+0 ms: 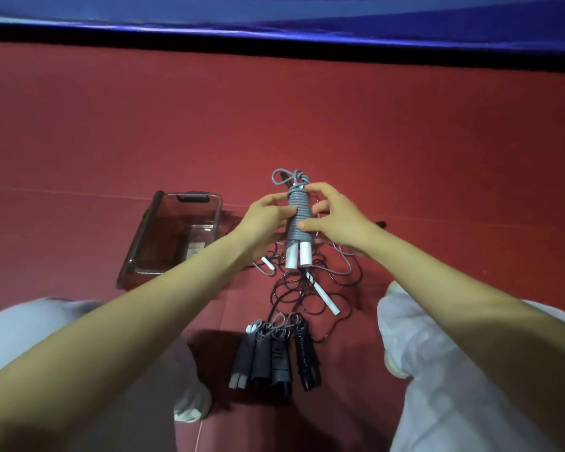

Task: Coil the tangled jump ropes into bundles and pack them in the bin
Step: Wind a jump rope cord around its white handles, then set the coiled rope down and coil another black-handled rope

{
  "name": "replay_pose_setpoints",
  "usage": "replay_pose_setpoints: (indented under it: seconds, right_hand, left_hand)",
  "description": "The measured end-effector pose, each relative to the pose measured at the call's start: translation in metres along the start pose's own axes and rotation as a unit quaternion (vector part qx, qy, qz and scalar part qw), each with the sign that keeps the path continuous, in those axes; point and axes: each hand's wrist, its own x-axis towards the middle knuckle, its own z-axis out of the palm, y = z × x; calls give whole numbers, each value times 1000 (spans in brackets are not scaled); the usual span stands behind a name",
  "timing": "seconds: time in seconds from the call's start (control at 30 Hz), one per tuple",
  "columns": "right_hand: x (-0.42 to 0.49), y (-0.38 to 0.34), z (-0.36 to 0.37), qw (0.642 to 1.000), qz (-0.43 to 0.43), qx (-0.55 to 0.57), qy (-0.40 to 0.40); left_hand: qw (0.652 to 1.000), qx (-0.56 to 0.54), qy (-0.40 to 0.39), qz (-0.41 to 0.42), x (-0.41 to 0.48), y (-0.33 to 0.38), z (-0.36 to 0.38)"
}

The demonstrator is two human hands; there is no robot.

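Fingers [282, 211] of the left hand [265, 223] are curled round the left side of the grey rope bundle [298, 220]. The right hand [335, 223] pinches its right side, with the thumb pressed on the coils and the index finger arched over the top turns. Both hands hold the bundle upright, off the floor.

Nearest the person, below the fingers, four finished bundles [274, 353] lie side by side on the red mat [437, 158], in the gap between the two knees [421, 337]. The knees bound the working space on both sides.

Directly beneath the fingers, the tangled ropes [322, 295] spread in loose dark and grey loops, with a white handle lying among them.

The held bundle is wound in tight, even grey turns. Two white handle ends project side by side from its lower end. A few loose grey loops stand above its top turn.

Left of the fingers, well apart from the bundle, the bin [150, 216] sits on the mat. It is tinted and transparent, with its top open.

Beyond the fingers, the mat runs on to a black strip [274, 47] with a blue surface [274, 11] above it.
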Motion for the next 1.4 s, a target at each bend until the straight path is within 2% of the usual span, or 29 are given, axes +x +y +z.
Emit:
replay_pose_setpoints:
  seconds: [0.13, 0.23, 0.37, 0.5, 0.63, 0.7, 0.77, 0.83, 0.93, 1.13, 1.3, 1.4]
  right_hand:
    - [-15, 28, 15, 998, 42, 32, -28]
    - [-16, 51, 21, 989, 101, 85, -66]
    - [-15, 90, 38, 974, 182, 90, -100]
    - [-26, 139, 78, 968, 209, 118, -76]
    - [-40, 180, 121, 967, 230, 89, -69]
    - [-48, 194, 144, 962, 248, 71, -91]
    - [-55, 203, 169, 961, 252, 31, -113]
    - [-58, 208, 192, 958, 253, 9, -134]
    - [-53, 208, 224, 963, 239, 11, -126]
    - [-44, 208, 266, 974, 206, -42, -86]
    - [-38, 210, 264, 970, 221, -56, -90]
    - [-46, 211, 259, 961, 232, -110, -101]
  left_hand:
    - [999, 23, -27, -37, -3, -29, -12]
    - [998, 16, -5, -66, -1, -56, -16]
    - [994, -7, 20, -107, 3, -107, -15]
    - [988, 10, 36, -149, 9, -156, -29]
    - [975, 121, 13, -188, 12, -202, -59]
    - [953, 230, 59, -186, 15, -229, -80]
    - [918, 317, 122, -205, 15, -256, -103]
    - [902, 309, 169, -249, 9, -278, -121]
    - [901, 282, 180, -276, -2, -295, -130]
    - [920, 181, 212, -276, -7, -308, -133]
    - [925, 151, 227, -264, -9, -315, -136]
    - [928, 156, 223, -254, -12, -318, -134]
